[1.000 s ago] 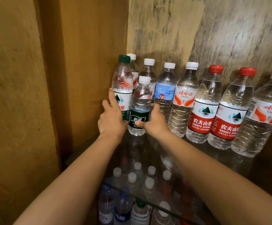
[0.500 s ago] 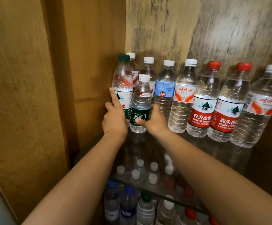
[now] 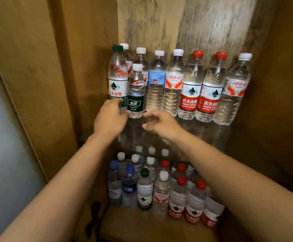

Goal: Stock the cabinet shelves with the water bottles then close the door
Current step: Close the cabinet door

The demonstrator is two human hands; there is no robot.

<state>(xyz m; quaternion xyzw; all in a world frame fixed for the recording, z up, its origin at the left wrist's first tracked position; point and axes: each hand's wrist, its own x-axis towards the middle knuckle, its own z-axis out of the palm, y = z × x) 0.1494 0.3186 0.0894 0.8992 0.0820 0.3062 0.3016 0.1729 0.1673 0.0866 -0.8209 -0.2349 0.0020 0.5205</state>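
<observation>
Inside, the cabinet (image 3: 72,84) held two stocked tiers, its glass shelf (image 3: 203,137) carrying an upright row of water bottles (image 3: 191,88) packed against the back wall, probably to leave front space. Lower bottles (image 3: 161,191) stood at six o'clock. Both hands hovered, loosely open and empty, left hand (image 3: 109,119) and right hand (image 3: 159,124) flanking the small bottle (image 3: 136,91). I could not see the door.

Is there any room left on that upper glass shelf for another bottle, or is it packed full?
The back of the glass shelf is crowded: a row of bottles runs wall to wall. In front of it stand only the green-capped bottle and the small dark-labelled bottle, at the left. The front strip right of them, before the red-capped bottles, is bare; the right hand hovers there.
</observation>
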